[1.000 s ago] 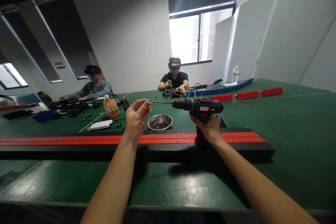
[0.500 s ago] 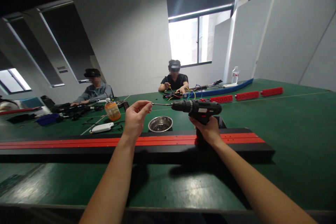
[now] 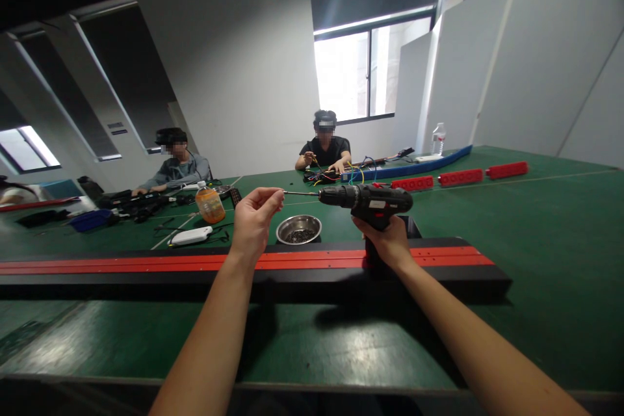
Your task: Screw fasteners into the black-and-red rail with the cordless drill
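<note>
While my right hand (image 3: 390,240) grips the drill (image 3: 363,198) with its bit (image 3: 302,194) already fitted, my left hand (image 3: 253,214) pinches the bit's tip, any small part there hidden, and nothing yet touches the tip to the red-and-black bar (image 3: 312,260) lying before me

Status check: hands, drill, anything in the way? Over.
Right hand gripping drill, bit pointing left. Left hand pinched at bit's tip; anything held too small to tell. Metal bowl beyond red-striped beam, off bit's line.
</note>
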The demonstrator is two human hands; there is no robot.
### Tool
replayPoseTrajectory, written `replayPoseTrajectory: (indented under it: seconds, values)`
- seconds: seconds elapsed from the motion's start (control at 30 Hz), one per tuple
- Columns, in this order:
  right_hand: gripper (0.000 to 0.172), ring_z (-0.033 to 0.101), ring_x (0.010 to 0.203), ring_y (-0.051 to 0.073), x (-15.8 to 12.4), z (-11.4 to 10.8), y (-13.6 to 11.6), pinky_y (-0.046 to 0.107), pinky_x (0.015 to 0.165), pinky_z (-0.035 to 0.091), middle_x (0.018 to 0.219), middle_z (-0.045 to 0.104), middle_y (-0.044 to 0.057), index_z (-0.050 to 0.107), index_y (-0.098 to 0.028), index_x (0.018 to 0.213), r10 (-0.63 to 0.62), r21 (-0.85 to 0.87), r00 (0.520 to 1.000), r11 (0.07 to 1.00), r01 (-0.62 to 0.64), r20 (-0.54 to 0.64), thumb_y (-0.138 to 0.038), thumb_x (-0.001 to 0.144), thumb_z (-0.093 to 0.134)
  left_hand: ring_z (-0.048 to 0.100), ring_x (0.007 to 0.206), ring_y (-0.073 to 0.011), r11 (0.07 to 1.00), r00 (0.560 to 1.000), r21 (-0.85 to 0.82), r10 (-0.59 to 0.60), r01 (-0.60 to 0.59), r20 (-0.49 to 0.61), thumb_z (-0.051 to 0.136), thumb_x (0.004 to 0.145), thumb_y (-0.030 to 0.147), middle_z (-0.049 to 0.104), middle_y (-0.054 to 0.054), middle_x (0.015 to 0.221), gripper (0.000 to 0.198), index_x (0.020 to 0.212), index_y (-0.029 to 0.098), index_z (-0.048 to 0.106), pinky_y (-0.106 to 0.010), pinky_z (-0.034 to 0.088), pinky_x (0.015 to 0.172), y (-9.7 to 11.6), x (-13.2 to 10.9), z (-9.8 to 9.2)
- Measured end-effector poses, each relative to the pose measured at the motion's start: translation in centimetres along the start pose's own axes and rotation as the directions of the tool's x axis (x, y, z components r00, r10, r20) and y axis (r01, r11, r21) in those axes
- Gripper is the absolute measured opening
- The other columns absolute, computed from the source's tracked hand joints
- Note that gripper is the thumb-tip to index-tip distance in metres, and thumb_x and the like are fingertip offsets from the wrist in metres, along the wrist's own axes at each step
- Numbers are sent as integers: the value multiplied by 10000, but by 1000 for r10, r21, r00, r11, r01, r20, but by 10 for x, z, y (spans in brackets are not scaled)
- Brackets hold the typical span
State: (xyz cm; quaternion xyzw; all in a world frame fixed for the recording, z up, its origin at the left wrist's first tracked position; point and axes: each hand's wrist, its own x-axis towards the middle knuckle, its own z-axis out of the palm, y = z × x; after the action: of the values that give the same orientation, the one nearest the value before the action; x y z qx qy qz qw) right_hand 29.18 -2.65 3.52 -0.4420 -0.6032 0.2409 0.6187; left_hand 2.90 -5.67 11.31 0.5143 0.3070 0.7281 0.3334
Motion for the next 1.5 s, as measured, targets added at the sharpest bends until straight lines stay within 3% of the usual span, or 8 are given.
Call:
replayPoseTrajectory:
  seconds: [0.2,0.67,1.03,1.2,1.37,1.43,1.5]
  values:
    - [421,648,561,235,0,0,2,326,549,481,615,709,46,771,-168,830,23,18,1000,1000,-23,-6,-561,679,796,623,678,-99,999,999,15,-35,35,35,899,638,294,704,-22,767,265,822,162,761,-221,510,663,3,4,-5]
    - [404,645,572,233,0,0,3,325,558,478,638,717,48,757,-174,766,-3,10,1000,1000,3,0,-568,680,792,635,693,-151,948,983,273,136,-165,124,870,685,326,727,-44,764,195,780,181,782,-260,525,672,15,8,-9]
    - [408,636,560,232,0,1,1,331,546,476,650,723,51,761,-175,799,31,33,999,999,-30,-9,-558,664,803,628,681,-144,943,981,285,141,-174,131,836,732,351,710,-42,736,197,776,171,769,-258,514,678,11,7,-10]
    - [396,637,560,235,-1,1,-3,334,549,480,621,707,43,756,-182,776,32,46,999,998,-32,-5,-558,659,802,606,661,-133,972,990,200,110,-126,89,859,696,334,682,-30,703,212,784,167,763,-249,493,658,8,6,-9]
    - [380,601,519,215,-2,0,-5,320,514,445,555,659,24,709,-196,678,24,39,1000,999,-24,-4,-567,665,788,600,674,-117,989,996,114,91,-92,10,841,708,359,682,-21,765,243,842,178,748,-237,483,670,-13,13,-15]
    - [376,603,515,215,-1,0,-4,320,513,445,553,660,27,706,-194,671,26,39,1000,999,-26,1,-560,664,794,599,656,-122,977,996,196,88,-83,-18,827,712,385,685,-22,747,263,841,171,745,-240,475,658,-34,16,-21]
    - [376,617,526,225,-1,-1,-3,325,522,459,562,671,36,717,-189,686,27,35,1000,999,-27,2,-556,663,797,598,623,-144,932,1000,363,5,-6,3,811,710,411,686,-34,689,283,805,152,747,-252,456,625,-59,16,-30]
